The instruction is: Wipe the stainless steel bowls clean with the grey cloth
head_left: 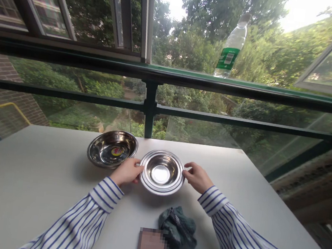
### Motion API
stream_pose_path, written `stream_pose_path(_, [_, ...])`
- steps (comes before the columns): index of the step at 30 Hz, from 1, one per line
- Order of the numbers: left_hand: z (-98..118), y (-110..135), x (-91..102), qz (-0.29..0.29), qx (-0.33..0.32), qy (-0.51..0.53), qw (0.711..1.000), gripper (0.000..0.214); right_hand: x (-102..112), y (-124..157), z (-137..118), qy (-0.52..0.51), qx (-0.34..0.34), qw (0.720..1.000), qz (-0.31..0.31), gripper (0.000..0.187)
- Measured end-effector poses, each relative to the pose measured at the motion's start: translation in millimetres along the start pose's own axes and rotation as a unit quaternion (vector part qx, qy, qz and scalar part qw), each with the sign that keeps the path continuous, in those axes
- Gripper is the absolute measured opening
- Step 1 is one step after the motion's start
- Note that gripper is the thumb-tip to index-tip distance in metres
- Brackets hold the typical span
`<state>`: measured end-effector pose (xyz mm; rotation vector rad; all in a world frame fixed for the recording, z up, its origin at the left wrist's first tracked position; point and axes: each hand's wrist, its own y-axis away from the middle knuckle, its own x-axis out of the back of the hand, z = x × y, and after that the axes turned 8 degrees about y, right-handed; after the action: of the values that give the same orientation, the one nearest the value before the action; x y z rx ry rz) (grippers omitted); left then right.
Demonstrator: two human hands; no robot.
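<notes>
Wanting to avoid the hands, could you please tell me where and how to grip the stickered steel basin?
Probably pinch the basin by its left rim, coming from the left: that raised, curved edge is exposed, while the left hand crowds the right side.

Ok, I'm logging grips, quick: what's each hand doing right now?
Left hand: closed, holding the smaller steel bowl by its left rim.
Right hand: closed, holding its right rim.

A green-labelled clear bottle (230, 53) stands at the dark railing (101, 62), leafy trees (197, 49) beyond.

Balcony (railing (151, 98), windows (148, 25)).
</notes>
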<state>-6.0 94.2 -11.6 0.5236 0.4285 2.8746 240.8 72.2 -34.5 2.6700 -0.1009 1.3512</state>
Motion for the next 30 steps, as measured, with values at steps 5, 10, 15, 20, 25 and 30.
stream_pose_path(5, [0.8, 1.1, 0.4, 0.005, 0.014, 0.030, 0.999, 0.020, -0.2, 0.7, 0.0, -0.048, -0.015, 0.999, -0.019, 0.022])
stream_pose_path(10, [2.0, -0.2, -1.1, 0.018, 0.019, 0.048, 0.999, 0.019, -2.4, -2.8, 0.2, -0.088, -0.031, 0.995, -0.030, 0.021])
stream_pose_path(15, [5.8, -3.0, -6.4, 0.027, 0.014, 0.054, 0.998, 0.016, 0.0, -4.9, 3.3, -0.108, -0.044, 0.993, -0.027, 0.021])
stream_pose_path(20, [11.7, -9.8, -18.9, 0.021, 0.010, 0.065, 0.998, 0.015, 11.5, -4.7, 9.7, -0.117, -0.069, 0.990, -0.021, 0.017])
stream_pose_path(25, [21.7, -19.9, -41.2, -0.012, 0.011, 0.095, 0.995, 0.016, 28.8, -11.7, 23.8, -0.128, -0.109, 0.986, -0.016, 0.024])
stream_pose_path(30, [32.1, -33.0, -68.2, -0.061, 0.026, 0.116, 0.991, 0.019, 45.4, -20.3, 45.4, -0.148, -0.131, 0.980, 0.010, 0.030])
